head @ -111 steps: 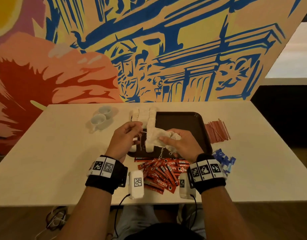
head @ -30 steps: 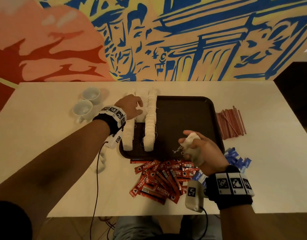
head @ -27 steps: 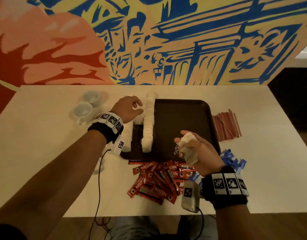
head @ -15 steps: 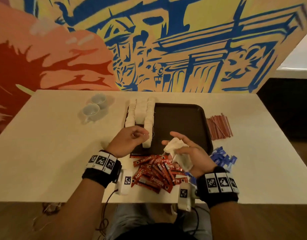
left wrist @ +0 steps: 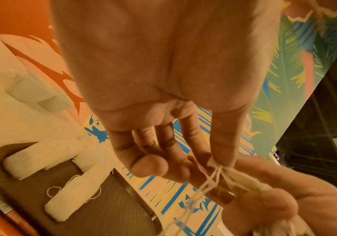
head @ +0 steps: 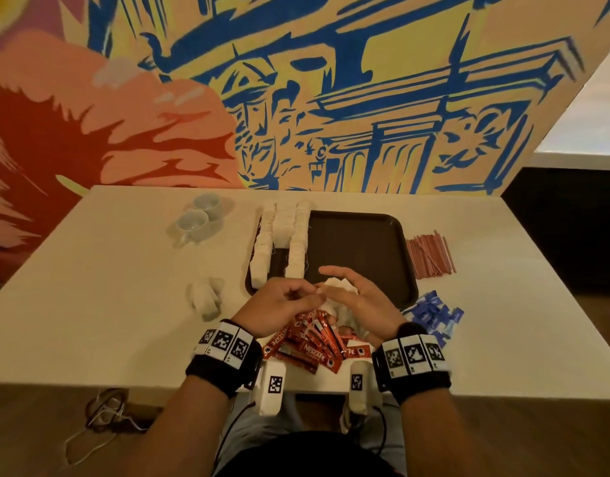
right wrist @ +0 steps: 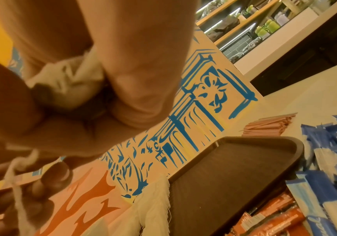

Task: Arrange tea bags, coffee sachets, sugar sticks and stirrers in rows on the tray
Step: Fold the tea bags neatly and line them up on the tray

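Note:
A dark brown tray [head: 358, 249] holds two long rows of white tea bags [head: 262, 249] along its left side, with a short row between them at the far end. At the tray's near edge, my right hand [head: 331, 280] grips a bunch of tea bags [head: 344, 287], which show in its palm [right wrist: 66, 79] in the right wrist view. My left hand [head: 313, 297] pinches their strings [left wrist: 216, 174] between thumb and forefinger. Red coffee sachets [head: 313, 346] lie heaped under both hands. Blue sugar sticks [head: 431, 315] and red stirrers [head: 431, 256] lie right of the tray.
Two white cups [head: 196, 222] stand at the far left of the table. A small heap of tea bags [head: 207, 297] lies on the table left of the tray. The painted wall rises just behind the table. The tray's right part is bare.
My left hand has come back from the far end of the tea bag rows to the right hand and has taken hold of the strings. The right hand kept its bunch.

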### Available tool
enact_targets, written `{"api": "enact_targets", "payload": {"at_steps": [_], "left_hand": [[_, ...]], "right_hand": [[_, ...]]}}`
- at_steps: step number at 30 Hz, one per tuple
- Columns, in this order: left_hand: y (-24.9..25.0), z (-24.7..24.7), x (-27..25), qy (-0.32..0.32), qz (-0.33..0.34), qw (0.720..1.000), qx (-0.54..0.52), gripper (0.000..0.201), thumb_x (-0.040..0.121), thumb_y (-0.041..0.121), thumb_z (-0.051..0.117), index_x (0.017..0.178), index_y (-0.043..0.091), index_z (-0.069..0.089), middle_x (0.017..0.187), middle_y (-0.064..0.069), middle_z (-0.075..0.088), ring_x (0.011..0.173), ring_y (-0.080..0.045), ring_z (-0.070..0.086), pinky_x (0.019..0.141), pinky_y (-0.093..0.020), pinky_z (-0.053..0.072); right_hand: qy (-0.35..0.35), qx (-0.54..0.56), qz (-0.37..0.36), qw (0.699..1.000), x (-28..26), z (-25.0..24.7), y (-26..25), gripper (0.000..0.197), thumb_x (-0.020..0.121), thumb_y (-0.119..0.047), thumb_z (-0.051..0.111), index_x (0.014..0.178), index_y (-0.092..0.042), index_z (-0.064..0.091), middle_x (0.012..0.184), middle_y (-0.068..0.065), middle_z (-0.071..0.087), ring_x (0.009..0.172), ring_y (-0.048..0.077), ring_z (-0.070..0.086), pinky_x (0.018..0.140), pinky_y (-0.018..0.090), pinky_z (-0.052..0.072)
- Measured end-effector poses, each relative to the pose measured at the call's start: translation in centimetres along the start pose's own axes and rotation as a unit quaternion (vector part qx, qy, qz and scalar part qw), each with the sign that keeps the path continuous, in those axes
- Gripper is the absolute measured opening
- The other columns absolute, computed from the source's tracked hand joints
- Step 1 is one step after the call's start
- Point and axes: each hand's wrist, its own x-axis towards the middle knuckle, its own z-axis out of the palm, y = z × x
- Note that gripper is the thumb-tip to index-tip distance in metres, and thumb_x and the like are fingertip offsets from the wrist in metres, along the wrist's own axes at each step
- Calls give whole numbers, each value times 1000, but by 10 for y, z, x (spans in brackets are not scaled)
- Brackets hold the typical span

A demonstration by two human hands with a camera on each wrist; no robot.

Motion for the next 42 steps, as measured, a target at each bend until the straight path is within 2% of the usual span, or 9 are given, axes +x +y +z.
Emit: {"api": "enact_targets", "payload": {"at_steps": [2,5,12,16,19,22,32,40,42], "left_hand": [[0,-1,1,20,5,1000,-15,12,95,26,68,95,15,74,70,14,68,65,4,61,66,-12,44],[0,-5,2,51,14,998,-36,11,93,28,70,89,19,76,78,7,70,74,-6,63,73,-26,48],[-6,-9,3,108,13,992,-66,17,95,19,67,82,23,78,79,1,72,73,-14,65,67,-30,51],[-8,-8,6,133,-11,987,-85,14,97,22,65,87,20,76,80,-3,72,74,-22,68,77,-44,55],[-8,-7,7,135,-28,985,-100,10,96,30,66,97,25,75,90,1,75,84,-31,72,89,-52,56],[-8,-7,8,113,-22,989,-94,6,92,36,71,93,35,77,96,4,77,88,-22,74,92,-47,56],[-2,-23,15,123,-30,983,-131,12,101,19,59,103,10,67,101,-9,76,91,-24,74,82,-34,61],[3,-100,61,139,-28,990,15,16,101,20,58,111,8,57,98,-10,72,89,-21,70,73,-24,61],[-1,-123,86,140,-33,988,55,17,101,19,59,112,6,58,103,-14,70,92,-22,67,78,-29,61]], "right_hand": [[24,-27,-9,999,1,-1,-2,27,98,-19,62,125,-18,61,97,16,71,71,25,65,65,38,49],[31,-44,2,999,2,-2,-2,22,99,-24,61,116,-10,66,87,16,69,62,21,62,50,28,50],[39,-79,3,996,4,-4,1,28,98,-32,63,111,-8,69,93,23,72,75,36,62,60,34,52],[38,-102,-9,994,4,-5,-2,23,99,-29,62,112,-11,70,89,10,74,66,19,68,54,24,52],[40,-124,-16,991,6,-4,-2,23,98,-32,63,114,-16,69,95,12,75,82,44,69,73,46,59],[29,-146,-34,988,5,-3,-1,27,97,-35,63,115,-16,68,99,16,74,94,53,65,85,58,55],[119,-184,-18,976,15,-18,13,33,101,-41,55,102,-11,70,89,12,75,76,29,69,67,38,53],[178,-112,21,977,18,-30,15,35,104,-40,50,105,-12,72,95,16,76,80,40,71,57,33,52],[193,-112,29,974,20,-34,15,33,104,-40,51,104,-14,72,95,17,75,75,32,71,52,28,52]]}}
